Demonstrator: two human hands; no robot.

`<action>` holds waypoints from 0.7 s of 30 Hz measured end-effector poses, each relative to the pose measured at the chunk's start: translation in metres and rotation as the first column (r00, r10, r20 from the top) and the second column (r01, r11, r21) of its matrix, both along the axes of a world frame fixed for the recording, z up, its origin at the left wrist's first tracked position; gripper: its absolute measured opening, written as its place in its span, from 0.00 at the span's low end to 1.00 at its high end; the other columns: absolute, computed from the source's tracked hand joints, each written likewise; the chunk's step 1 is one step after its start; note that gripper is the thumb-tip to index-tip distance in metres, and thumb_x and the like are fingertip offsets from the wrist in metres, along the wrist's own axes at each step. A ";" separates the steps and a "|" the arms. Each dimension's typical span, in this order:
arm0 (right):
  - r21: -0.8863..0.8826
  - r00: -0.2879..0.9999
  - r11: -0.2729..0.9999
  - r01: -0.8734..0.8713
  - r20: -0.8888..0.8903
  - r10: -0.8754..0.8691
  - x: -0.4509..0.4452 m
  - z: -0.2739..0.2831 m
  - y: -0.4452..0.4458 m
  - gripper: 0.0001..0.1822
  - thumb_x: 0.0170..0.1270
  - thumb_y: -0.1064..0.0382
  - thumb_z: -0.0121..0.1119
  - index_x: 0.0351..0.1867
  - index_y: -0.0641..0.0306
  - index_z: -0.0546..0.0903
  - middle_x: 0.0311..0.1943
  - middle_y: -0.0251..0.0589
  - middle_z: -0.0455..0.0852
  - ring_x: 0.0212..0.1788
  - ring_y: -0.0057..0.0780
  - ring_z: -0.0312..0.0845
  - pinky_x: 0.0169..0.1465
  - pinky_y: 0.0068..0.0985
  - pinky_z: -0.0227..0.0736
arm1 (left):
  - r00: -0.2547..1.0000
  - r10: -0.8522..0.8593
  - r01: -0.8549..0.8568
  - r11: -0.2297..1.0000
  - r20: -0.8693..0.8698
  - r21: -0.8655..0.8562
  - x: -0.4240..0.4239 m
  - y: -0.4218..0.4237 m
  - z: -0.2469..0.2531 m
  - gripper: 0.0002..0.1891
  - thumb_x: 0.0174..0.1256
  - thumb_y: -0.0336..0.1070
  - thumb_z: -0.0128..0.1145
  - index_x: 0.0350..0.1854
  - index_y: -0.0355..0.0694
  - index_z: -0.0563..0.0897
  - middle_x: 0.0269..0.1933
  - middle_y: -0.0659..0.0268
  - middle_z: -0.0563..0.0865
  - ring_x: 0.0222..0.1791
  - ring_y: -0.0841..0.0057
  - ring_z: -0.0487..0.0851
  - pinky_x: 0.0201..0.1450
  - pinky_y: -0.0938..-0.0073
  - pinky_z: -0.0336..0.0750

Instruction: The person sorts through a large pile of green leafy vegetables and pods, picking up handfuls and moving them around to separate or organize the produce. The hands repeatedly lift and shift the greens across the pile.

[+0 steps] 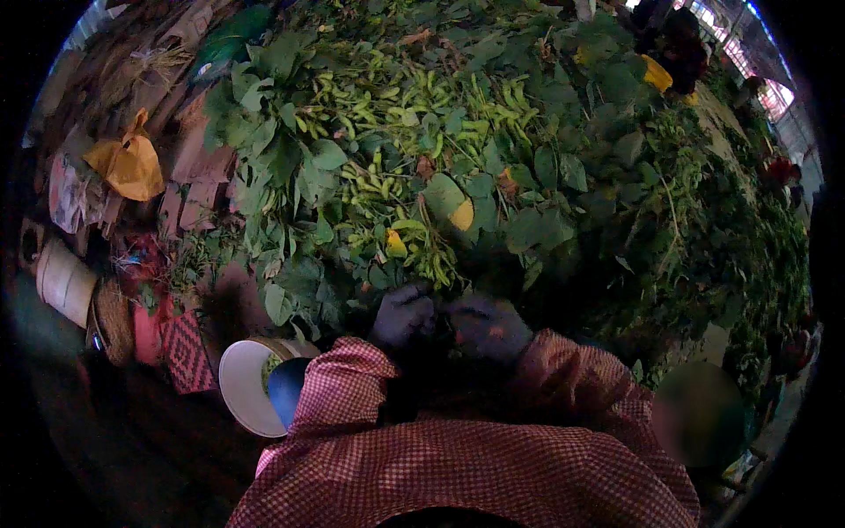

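Both my hands wear dark gloves and are close together at the near edge of a large heap of green bean plants with broad leaves (449, 195). My left hand (404, 315), its fingers curled, is right below a cluster of green pods (432, 264); whether it grips the stem is too dark to tell. My right hand (492, 327) is beside it, fingertips pointing towards the left hand, and what lies between them is unclear. More green pods (373, 181) lie on the heap beyond. A white bucket (247, 389) with some green contents stands by my left sleeve.
At the left lie a yellow plastic bag (132, 165), a tipped whitish bucket (66, 280) and a red patterned cloth or bag (187, 353). A green bag or sheet (231, 39) lies at the heap's far left. Leafy plants (673, 218) spread to the right.
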State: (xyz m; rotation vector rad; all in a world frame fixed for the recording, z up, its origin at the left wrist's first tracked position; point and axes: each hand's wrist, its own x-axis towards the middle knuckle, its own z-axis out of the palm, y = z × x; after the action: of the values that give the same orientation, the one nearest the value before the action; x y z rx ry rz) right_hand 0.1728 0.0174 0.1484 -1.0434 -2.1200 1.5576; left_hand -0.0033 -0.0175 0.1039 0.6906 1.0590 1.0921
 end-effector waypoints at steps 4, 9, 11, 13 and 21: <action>-0.132 0.999 0.991 -0.031 -0.018 0.029 -0.003 -0.022 0.029 0.07 0.54 0.64 0.51 0.27 0.66 0.76 0.20 0.35 0.74 0.20 0.19 0.69 0.21 0.18 0.62 | 0.980 -0.015 0.014 1.000 -0.200 -0.006 0.005 0.002 0.003 0.13 0.50 0.27 0.51 0.41 0.35 0.76 0.26 0.67 0.77 0.24 0.83 0.73 0.28 0.82 0.67; 0.122 0.985 0.989 -0.081 -0.143 0.098 -0.001 -0.029 0.039 0.04 0.48 0.67 0.53 0.22 0.66 0.76 0.20 0.34 0.73 0.17 0.18 0.67 0.21 0.17 0.61 | 0.825 0.039 0.151 0.946 -0.564 0.286 0.004 0.010 0.000 0.15 0.47 0.27 0.58 0.41 0.35 0.76 0.32 0.65 0.79 0.34 0.80 0.76 0.38 0.79 0.71; 0.105 0.983 0.988 -0.113 -0.134 0.127 0.002 -0.032 0.039 0.04 0.47 0.67 0.53 0.21 0.66 0.76 0.19 0.33 0.72 0.16 0.17 0.65 0.19 0.17 0.59 | 0.809 0.083 0.154 0.926 -0.582 0.345 0.005 0.011 -0.013 0.16 0.46 0.26 0.58 0.41 0.34 0.76 0.34 0.63 0.79 0.37 0.77 0.76 0.42 0.78 0.70; -0.248 0.997 0.968 -0.046 -0.064 0.031 -0.001 -0.008 0.035 0.05 0.48 0.66 0.53 0.21 0.65 0.75 0.18 0.33 0.72 0.14 0.17 0.63 0.18 0.17 0.56 | 0.818 0.093 0.152 0.916 -0.567 0.371 0.003 0.012 -0.023 0.17 0.46 0.26 0.59 0.42 0.34 0.75 0.36 0.61 0.80 0.39 0.76 0.76 0.44 0.77 0.70; -0.524 0.997 0.849 0.068 0.004 -0.077 -0.004 0.003 0.036 0.08 0.51 0.62 0.54 0.20 0.63 0.74 0.15 0.31 0.70 0.13 0.15 0.61 0.17 0.17 0.55 | 0.828 0.046 0.195 0.911 -0.558 0.364 0.001 0.015 -0.015 0.14 0.47 0.28 0.60 0.39 0.35 0.77 0.41 0.62 0.79 0.43 0.73 0.76 0.49 0.73 0.68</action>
State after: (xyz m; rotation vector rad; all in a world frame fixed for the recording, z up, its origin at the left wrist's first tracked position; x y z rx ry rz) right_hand 0.1685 0.0533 0.1517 -1.2453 -1.6429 2.1625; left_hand -0.0025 -0.0024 0.0891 1.4488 1.2900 1.0762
